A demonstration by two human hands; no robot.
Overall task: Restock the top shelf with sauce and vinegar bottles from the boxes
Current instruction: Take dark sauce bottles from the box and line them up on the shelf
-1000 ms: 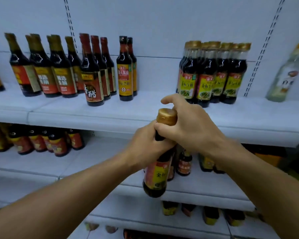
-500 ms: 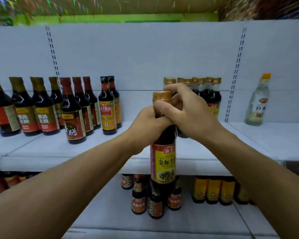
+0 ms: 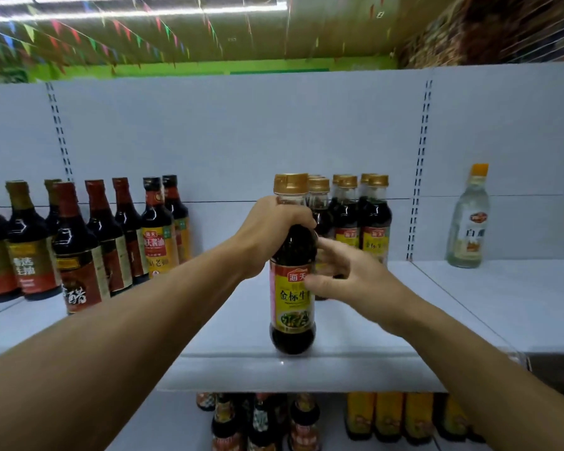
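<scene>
Dark sauce bottle [image 3: 292,281] stands upright near the front edge of the top shelf [image 3: 469,307]. Left hand [image 3: 271,232] has its fingers curled tight around the bottle's neck, under the gold cap. Right hand [image 3: 345,281] is loose and spread, its fingertips just beside the yellow label, holding nothing. More gold-capped bottles [image 3: 355,219] stand just behind. Far right stands a clear vinegar bottle [image 3: 468,222].

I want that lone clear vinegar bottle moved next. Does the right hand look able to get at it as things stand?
Probably yes. The right hand is open, only touching the soy sauce bottle that the left hand grips. The shelf stretch toward the clear vinegar bottle is bare, with nothing standing between.
</scene>
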